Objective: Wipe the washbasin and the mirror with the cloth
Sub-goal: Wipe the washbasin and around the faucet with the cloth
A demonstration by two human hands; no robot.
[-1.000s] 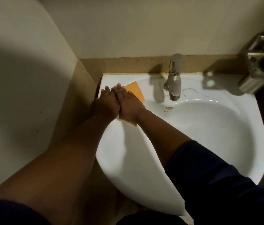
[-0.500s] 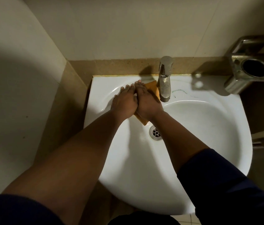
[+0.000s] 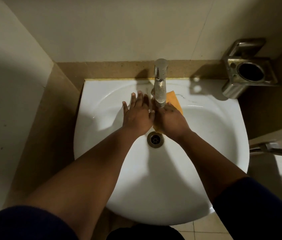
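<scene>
- Both hands lie flat in the basin (image 3: 102, 170): the right hand (image 3: 172, 121) presses the orange cloth (image 3: 175, 101) against the back slope with fingers extended, not curled around it.
- The left hand (image 3: 137, 115) rests open beside it, fingers spread, holding nothing.
- Wiping looks under way at the rear; the front bowl seems left, and no mirror is in view.
- The tap (image 3: 160, 84) stands right over the cloth; the drain (image 3: 155, 139) sits just below the hands; a metal holder (image 3: 248, 71) hangs at the right.
</scene>
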